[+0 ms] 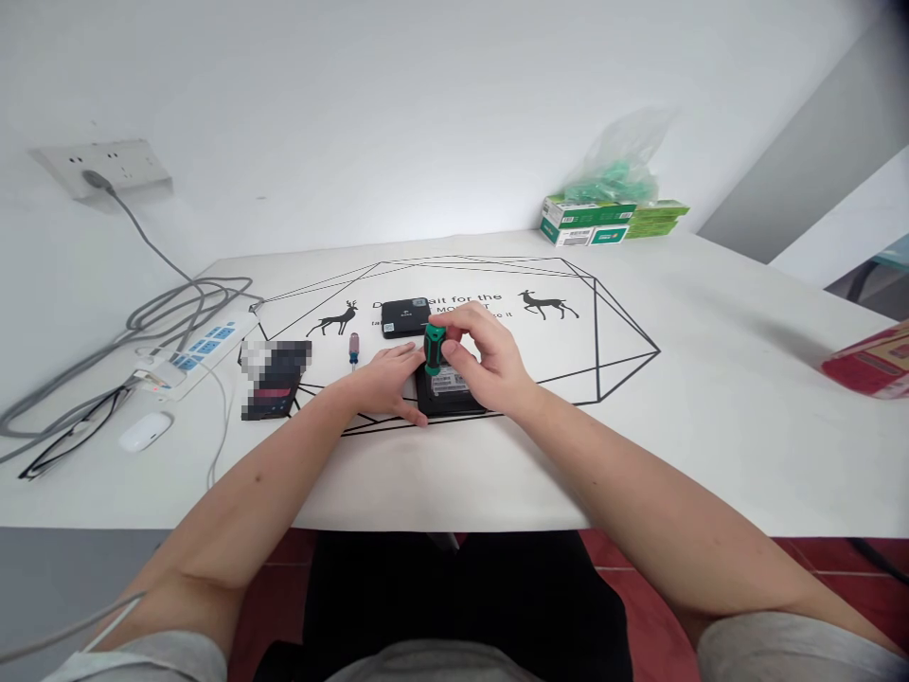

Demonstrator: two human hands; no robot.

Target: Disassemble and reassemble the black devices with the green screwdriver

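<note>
My right hand is closed around the green-and-black handle of a screwdriver. The screwdriver stands upright over a flat black device with a white printed label; its tip is hidden from me. At the device's left edge, my left hand grips it, with the thumb at the near corner and the fingers toward the far side. Just behind lies a smaller black box with small stickers. A second, purple-handled screwdriver rests to the left of it.
Left of my hands lie a partly blurred phone, a white mouse-like case, glasses and a power strip with grey cables. Green boxes with a plastic bag stand at the back; a red box is at the right.
</note>
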